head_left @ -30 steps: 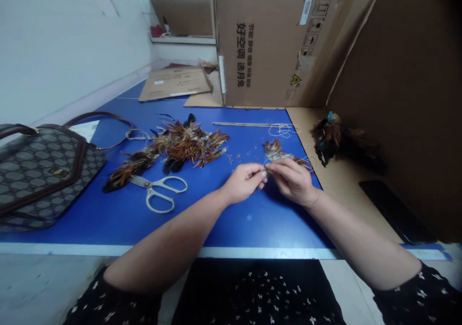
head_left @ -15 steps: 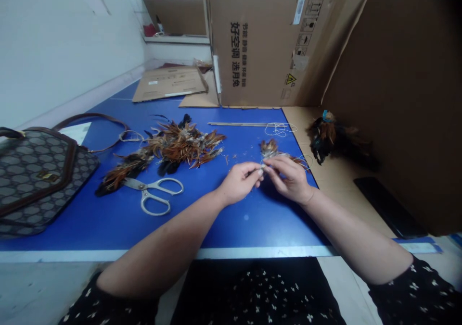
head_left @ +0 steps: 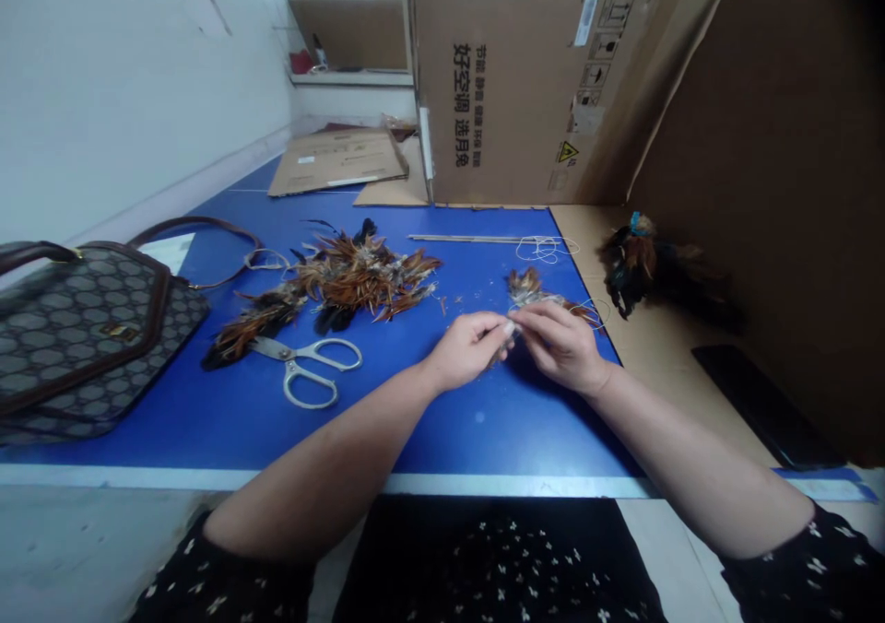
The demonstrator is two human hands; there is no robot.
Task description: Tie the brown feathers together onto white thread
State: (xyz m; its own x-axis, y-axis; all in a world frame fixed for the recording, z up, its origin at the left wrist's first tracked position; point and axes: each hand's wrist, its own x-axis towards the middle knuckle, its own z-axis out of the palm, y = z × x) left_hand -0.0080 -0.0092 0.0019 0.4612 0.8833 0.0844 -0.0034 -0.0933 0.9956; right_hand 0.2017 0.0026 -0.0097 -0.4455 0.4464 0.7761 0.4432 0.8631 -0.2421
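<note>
Bare-skinned and nearly closed, the left hand (head_left: 471, 351) is held above the blue bench (head_left: 429, 429), with a small piece (head_left: 510, 328) pinched between thumb and fingers; the piece is mostly hidden, so its form cannot be told. By the right hand (head_left: 561, 346), thumb and forefinger are brought together at the same spot, but what is gripped there is too small to make out. Just beyond the right hand, a small feather bunch (head_left: 524, 286) is laid, with a thread loop (head_left: 595, 313) seen beside it. Farther back, thin sticks (head_left: 463, 238) are crossed at one end by tangled thread (head_left: 541, 250). To the left, a feather pile (head_left: 359, 277) is spread, its near end touched by the blades of metal scissors (head_left: 311, 360); a patterned handbag (head_left: 103, 337) is placed past them. At the right, a banded feather bundle (head_left: 631, 259) and a flat black object (head_left: 764, 406) are supported on cardboard (head_left: 664, 356).
</note>
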